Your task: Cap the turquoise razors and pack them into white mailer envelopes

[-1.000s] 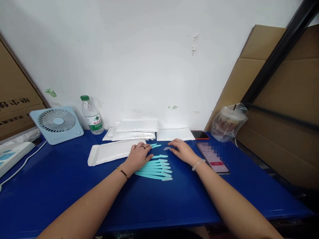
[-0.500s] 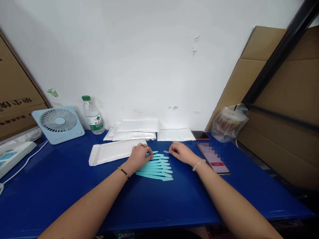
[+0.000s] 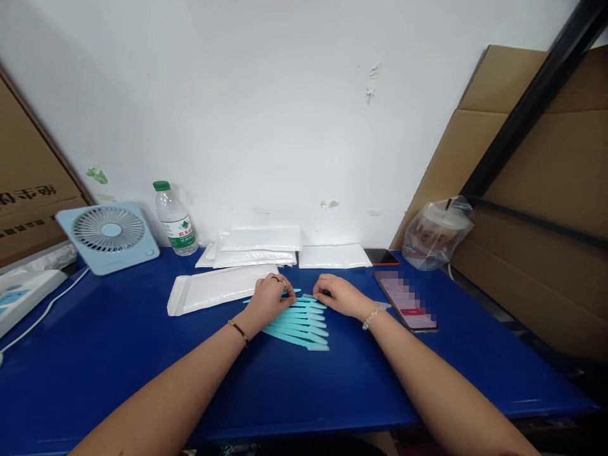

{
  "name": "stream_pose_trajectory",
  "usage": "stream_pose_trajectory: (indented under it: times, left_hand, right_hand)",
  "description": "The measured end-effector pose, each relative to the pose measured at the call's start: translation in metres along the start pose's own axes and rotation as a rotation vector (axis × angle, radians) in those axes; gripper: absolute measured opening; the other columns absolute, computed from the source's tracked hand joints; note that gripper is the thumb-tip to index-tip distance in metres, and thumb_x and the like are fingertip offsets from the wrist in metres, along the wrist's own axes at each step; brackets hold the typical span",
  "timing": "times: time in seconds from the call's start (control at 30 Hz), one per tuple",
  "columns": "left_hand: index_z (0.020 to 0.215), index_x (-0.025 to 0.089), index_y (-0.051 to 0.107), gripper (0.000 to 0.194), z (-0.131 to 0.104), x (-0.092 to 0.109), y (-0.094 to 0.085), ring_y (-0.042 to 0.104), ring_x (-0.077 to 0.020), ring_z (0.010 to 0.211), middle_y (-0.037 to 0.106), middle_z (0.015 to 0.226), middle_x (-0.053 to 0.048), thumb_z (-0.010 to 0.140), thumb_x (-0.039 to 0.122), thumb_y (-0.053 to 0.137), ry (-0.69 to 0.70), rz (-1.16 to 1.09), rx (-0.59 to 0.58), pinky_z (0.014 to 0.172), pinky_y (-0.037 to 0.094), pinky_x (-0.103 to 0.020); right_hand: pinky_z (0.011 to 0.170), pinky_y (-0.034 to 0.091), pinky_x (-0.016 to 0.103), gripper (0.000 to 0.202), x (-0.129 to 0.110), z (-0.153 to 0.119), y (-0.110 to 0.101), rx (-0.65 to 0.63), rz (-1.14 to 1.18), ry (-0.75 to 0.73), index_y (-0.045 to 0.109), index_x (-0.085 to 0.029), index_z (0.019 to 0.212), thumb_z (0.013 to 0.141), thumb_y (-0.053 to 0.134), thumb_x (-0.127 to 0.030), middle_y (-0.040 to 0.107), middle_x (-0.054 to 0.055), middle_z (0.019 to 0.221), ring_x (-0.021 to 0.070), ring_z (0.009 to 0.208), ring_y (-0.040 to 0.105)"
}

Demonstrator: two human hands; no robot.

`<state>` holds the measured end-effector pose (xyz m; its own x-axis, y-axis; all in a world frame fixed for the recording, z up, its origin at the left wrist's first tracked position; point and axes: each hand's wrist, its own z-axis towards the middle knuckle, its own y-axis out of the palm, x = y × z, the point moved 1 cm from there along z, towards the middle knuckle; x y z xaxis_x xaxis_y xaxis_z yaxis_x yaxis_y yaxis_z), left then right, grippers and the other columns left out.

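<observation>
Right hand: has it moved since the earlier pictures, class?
Yes: the right hand has shifted slightly left and towards the person, judged against the lit phone.

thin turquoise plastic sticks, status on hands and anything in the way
Left hand over fanned turquoise sticks, hold unclear. Right hand at far pale tips, grip unclear. Possible snag: white padded envelope beside left hand.

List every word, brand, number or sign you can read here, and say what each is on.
"农夫山": bottle label, small and soft.
"饮用": same label, below; what follows is unclear.
Left carton: two lines of characters, too distorted to read surely.
Lit phone: text blurred, partly pixelated.
Bagged cup: printed marks, unreadable.
</observation>
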<state>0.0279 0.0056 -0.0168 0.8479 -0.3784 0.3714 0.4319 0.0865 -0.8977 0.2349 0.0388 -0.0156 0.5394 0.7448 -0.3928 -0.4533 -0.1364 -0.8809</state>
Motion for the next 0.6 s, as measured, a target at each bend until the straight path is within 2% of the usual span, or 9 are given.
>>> stream_pose_trajectory:
  times: [0.17,0.4,0.6]
  left_hand:
    - [0.073,0.024,0.065,0.010,-0.001,0.005,0.001,0.049,-0.0208,0.094,0.062,0.091,0.001,0.075,0.031,0.060,0.045,0.004,0.004,0.083,0.034,-0.038]
    - [0.073,0.023,0.064,0.012,-0.002,-0.004,-0.008,0.050,-0.0218,0.095,0.063,0.091,-0.001,0.077,0.032,0.056,-0.023,0.028,-0.010,0.083,0.034,-0.038]
    - [0.072,0.023,0.064,0.012,-0.002,-0.006,-0.007,0.051,-0.0214,0.093,0.063,0.089,-0.001,0.076,0.032,0.056,-0.030,0.022,-0.002,0.082,0.035,-0.038]
  right_hand:
    - [0.061,0.039,0.023,0.011,-0.007,0.001,0.002,-0.006,0.000,-0.020,0.060,-0.018,0.081,0.083,0.050,-0.016,0.056,0.003,0.080,0.0127,0.070,0.051]
    - [0.058,0.036,0.022,0.011,0.012,-0.008,-0.013,-0.017,-0.060,0.082,0.060,-0.016,0.078,0.082,0.050,-0.016,0.056,0.002,0.078,0.0107,0.064,0.050]
    - [0.061,0.036,0.022,0.010,0.004,-0.008,-0.017,-0.059,-0.122,0.016,0.061,-0.016,0.079,0.082,0.051,-0.017,0.057,0.002,0.078,0.0102,0.063,0.050]
